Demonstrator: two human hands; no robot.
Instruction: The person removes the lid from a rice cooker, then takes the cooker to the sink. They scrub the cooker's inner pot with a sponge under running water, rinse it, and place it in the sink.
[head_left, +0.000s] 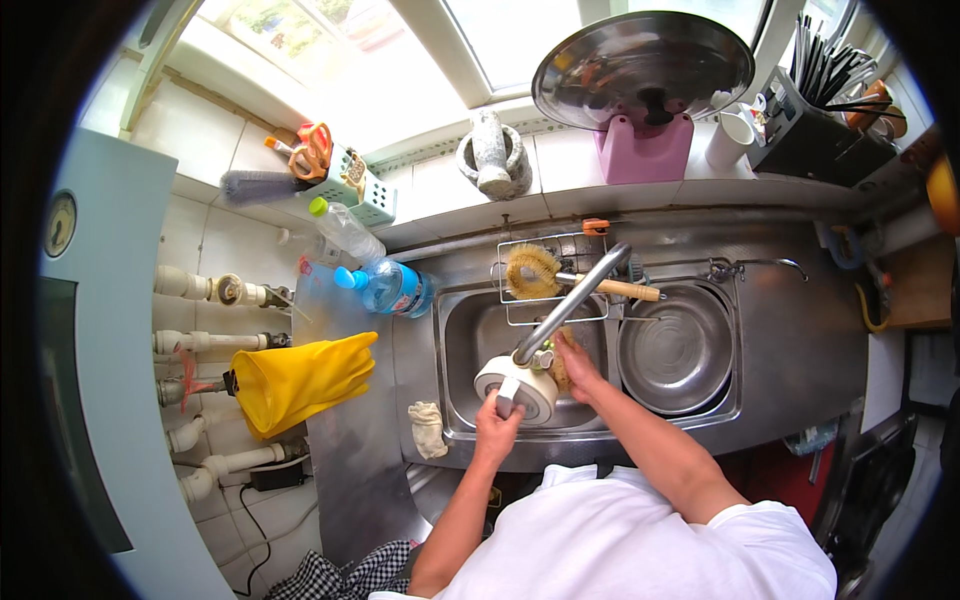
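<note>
My left hand grips the handle of a small cream-coloured pot, which is tilted over the left basin of a steel double sink. A tan scrubber, seemingly a sponge or loofah, is in my right hand, against or close to the pot's far right side. Above the pot arches the metal tap spout, hiding part of it. The inside of the pot faces away from me. Whether water is running cannot be made out.
A wire rack spans the basin's back, carrying a round brush. The right basin holds a large steel bowl. Leftward are a blue-capped bottle, yellow rubber glove and rag. A stone mortar and pot lid stand on the ledge.
</note>
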